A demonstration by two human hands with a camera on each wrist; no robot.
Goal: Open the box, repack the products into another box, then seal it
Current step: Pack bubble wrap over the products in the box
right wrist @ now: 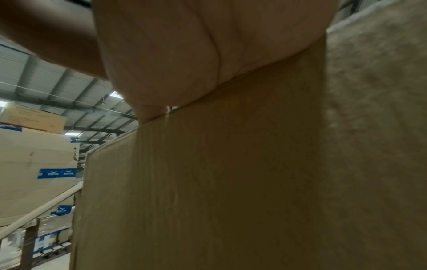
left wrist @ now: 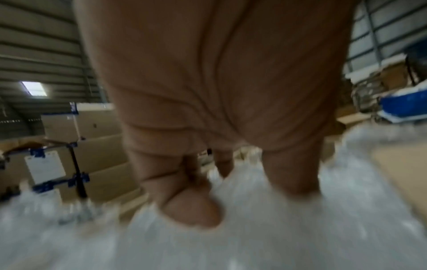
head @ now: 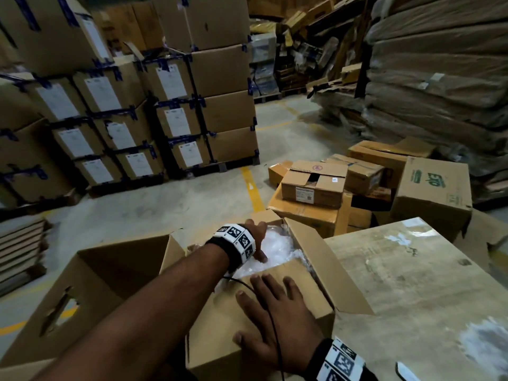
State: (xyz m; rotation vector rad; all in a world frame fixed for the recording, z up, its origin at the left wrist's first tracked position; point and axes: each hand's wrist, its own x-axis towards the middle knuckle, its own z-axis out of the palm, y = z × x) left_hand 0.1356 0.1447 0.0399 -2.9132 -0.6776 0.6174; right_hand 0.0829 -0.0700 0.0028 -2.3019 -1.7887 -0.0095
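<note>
**Both hands at the open carton of plastic-wrapped products**

At far left, stacked cartons with white labels and blue tape stand on the floor. Nearer, an empty box with a cut-out handle hole sits open, its flap raised, touching the left side of the carton being worked on.

That carton lies in the middle foreground, just beside the worktop on its right. Its right flap stands up and leans outward; the near flap is folded down over part of the opening. Clear, crinkled plastic packets fill the uncovered part.

The left hand reaches across into the opening. In the left wrist view its fingers point down, sunk into the plastic, with the thumb curled in toward them; the picture is blurred, and whether they actually pinch a packet cannot be told.

The right hand lies flat on the folded-down flap, fingers spread and straight, palm pressing the cardboard, gripping nothing. The right wrist view shows the heel of the palm against the brown board.

Further right, several small cartons lie jumbled on the floor behind the worktop.
</note>
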